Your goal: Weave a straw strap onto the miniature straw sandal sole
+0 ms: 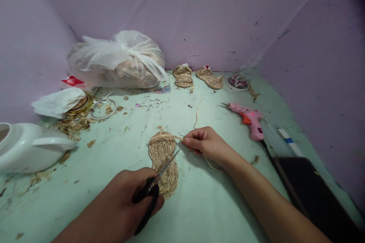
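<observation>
A flat woven straw sole (164, 159) lies on the pale green table (199, 205) in front of me. My left hand (125, 201) is closed round the black handles of a pair of scissors (159, 176), whose blades point up across the sole toward its right edge. My right hand (203, 142) is closed in a pinch on a thin straw strand (197, 114) at the sole's upper right edge. The scissor tips reach almost to those fingers.
A pink glue gun (247, 117) lies right of the hands, its cord running to a dark slab (310, 193). At the back are a stuffed plastic bag (119, 60), small woven pieces (184, 76) and a bead dish (237, 82). A white pot (25, 146) and straw scraps sit left.
</observation>
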{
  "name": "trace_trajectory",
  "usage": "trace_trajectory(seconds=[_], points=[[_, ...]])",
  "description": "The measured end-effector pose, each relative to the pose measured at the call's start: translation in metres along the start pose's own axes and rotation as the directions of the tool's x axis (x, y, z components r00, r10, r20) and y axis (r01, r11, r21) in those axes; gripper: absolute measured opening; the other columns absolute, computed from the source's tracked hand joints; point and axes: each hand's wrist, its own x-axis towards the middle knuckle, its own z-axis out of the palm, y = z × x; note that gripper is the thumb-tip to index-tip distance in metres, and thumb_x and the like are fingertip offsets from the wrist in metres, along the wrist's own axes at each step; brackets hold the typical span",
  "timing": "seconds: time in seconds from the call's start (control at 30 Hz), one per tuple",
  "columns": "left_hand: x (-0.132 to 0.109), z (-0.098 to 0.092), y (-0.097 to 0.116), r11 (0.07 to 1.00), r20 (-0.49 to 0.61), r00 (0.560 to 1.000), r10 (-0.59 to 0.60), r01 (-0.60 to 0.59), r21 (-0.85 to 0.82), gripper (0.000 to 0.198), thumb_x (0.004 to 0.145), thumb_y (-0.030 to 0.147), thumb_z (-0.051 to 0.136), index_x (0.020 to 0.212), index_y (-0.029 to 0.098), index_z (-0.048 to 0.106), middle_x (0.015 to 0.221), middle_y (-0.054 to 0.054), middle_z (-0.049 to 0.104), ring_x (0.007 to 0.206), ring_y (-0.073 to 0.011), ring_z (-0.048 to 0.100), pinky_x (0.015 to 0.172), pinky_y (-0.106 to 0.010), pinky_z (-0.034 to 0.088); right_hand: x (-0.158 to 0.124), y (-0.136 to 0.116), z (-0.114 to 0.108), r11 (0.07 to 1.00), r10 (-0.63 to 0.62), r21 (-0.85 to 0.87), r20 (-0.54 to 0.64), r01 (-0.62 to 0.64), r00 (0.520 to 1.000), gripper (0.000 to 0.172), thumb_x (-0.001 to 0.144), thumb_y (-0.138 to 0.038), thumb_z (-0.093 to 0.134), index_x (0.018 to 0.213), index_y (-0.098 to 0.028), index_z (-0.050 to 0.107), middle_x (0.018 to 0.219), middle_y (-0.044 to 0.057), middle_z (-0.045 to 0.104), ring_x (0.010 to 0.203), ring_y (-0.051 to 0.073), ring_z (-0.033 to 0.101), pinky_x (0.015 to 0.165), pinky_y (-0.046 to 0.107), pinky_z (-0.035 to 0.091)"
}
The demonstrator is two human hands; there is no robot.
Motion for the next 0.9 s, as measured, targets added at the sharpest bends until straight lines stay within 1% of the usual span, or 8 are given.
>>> trace_trajectory(seconds=[0.03, 0.1, 0.23, 0.33, 0.43, 0.67, 0.77, 0.9], points=[[0.000, 0.000, 0.005, 1.000, 0.048, 0.999, 0.018, -0.019, 0.016, 0.016, 0.077, 0.027, 0.044, 0.063, 0.018, 0.046, 0.053, 0.006, 0.037, 0.048, -0.0076, 0.032, 0.044, -0.018, 0.028, -0.001, 0.000, 0.001, 1.000, -0.004, 0.009, -0.001, 0.004, 1.000, 0.014, 0.062, -0.026, 0.061, 0.057, -0.013, 0.060, 0.047, -0.003, 0.048, 0.040, 0.006, 0.036, 0.041, 0.021, 0.024], [0.003, -0.001, 0.014, 0.997, 0.075, 0.996, 0.046, -0.050, 0.053, 0.014, 0.078, 0.021, 0.039, 0.064, 0.019, 0.043, 0.055, 0.006, 0.038, 0.050, -0.0083, 0.034, 0.048, -0.018, 0.030, -0.002, -0.001, 0.004, 1.000, -0.015, 0.027, 0.003, 0.015, 1.000, 0.012, 0.062, -0.025, 0.061, 0.058, -0.013, 0.061, 0.047, -0.003, 0.049, 0.041, 0.006, 0.035, 0.041, 0.022, 0.025], [0.012, 0.001, 0.025, 0.984, 0.005, 1.000, 0.019, -0.020, 0.175, 0.011, 0.075, 0.020, 0.038, 0.065, 0.019, 0.044, 0.054, 0.006, 0.042, 0.049, -0.0095, 0.037, 0.047, -0.020, 0.029, -0.004, -0.001, 0.009, 0.997, -0.034, 0.068, 0.026, 0.032, 0.999, 0.012, 0.061, -0.024, 0.060, 0.055, -0.014, 0.061, 0.045, -0.003, 0.048, 0.041, 0.006, 0.033, 0.043, 0.023, 0.023], [0.018, 0.005, 0.027, 0.975, -0.044, 0.999, -0.012, 0.021, 0.223, 0.012, 0.074, 0.022, 0.038, 0.067, 0.019, 0.048, 0.054, 0.005, 0.043, 0.049, -0.0101, 0.037, 0.046, -0.020, 0.027, -0.005, -0.001, 0.013, 0.995, -0.061, 0.078, 0.046, 0.058, 0.997, 0.014, 0.061, -0.025, 0.060, 0.051, -0.015, 0.057, 0.044, -0.004, 0.046, 0.042, 0.007, 0.031, 0.044, 0.023, 0.022], [0.022, 0.007, 0.027, 0.970, -0.073, 0.997, -0.016, 0.033, 0.239, 0.012, 0.073, 0.022, 0.039, 0.065, 0.020, 0.048, 0.054, 0.005, 0.043, 0.050, -0.0104, 0.038, 0.045, -0.021, 0.025, -0.006, -0.002, 0.014, 0.995, -0.075, 0.072, 0.071, 0.069, 0.995, 0.016, 0.060, -0.026, 0.059, 0.048, -0.016, 0.054, 0.044, -0.004, 0.044, 0.043, 0.007, 0.030, 0.044, 0.023, 0.021], [0.024, 0.004, 0.036, 0.966, -0.076, 0.997, -0.017, 0.036, 0.255, 0.008, 0.066, 0.017, 0.039, 0.060, 0.020, 0.042, 0.051, 0.005, 0.044, 0.048, -0.0100, 0.038, 0.044, -0.021, 0.024, -0.007, -0.001, 0.017, 0.996, -0.080, 0.037, 0.070, 0.078, 0.994, 0.016, 0.062, -0.024, 0.055, 0.048, -0.017, 0.052, 0.043, -0.006, 0.037, 0.043, 0.007, 0.026, 0.043, 0.023, 0.018], [0.025, 0.003, 0.037, 0.960, -0.071, 0.997, -0.019, 0.038, 0.278, 0.009, 0.067, 0.017, 0.038, 0.060, 0.020, 0.042, 0.053, 0.004, 0.046, 0.048, -0.0102, 0.039, 0.044, -0.021, 0.024, -0.006, 0.001, 0.019, 0.996, -0.080, 0.034, 0.050, 0.078, 0.996, 0.014, 0.062, -0.021, 0.053, 0.048, -0.016, 0.053, 0.043, -0.006, 0.036, 0.043, 0.006, 0.024, 0.042, 0.023, 0.017], [0.026, 0.005, 0.032, 0.959, -0.074, 0.997, -0.014, 0.034, 0.282, 0.012, 0.070, 0.022, 0.038, 0.060, 0.020, 0.043, 0.053, 0.004, 0.045, 0.048, -0.0105, 0.038, 0.042, -0.021, 0.024, -0.005, 0.002, 0.020, 0.995, -0.089, 0.035, 0.025, 0.088, 0.996, 0.013, 0.059, -0.016, 0.050, 0.046, -0.017, 0.051, 0.042, -0.007, 0.036, 0.042, 0.006, 0.025, 0.042, 0.022, 0.017]])
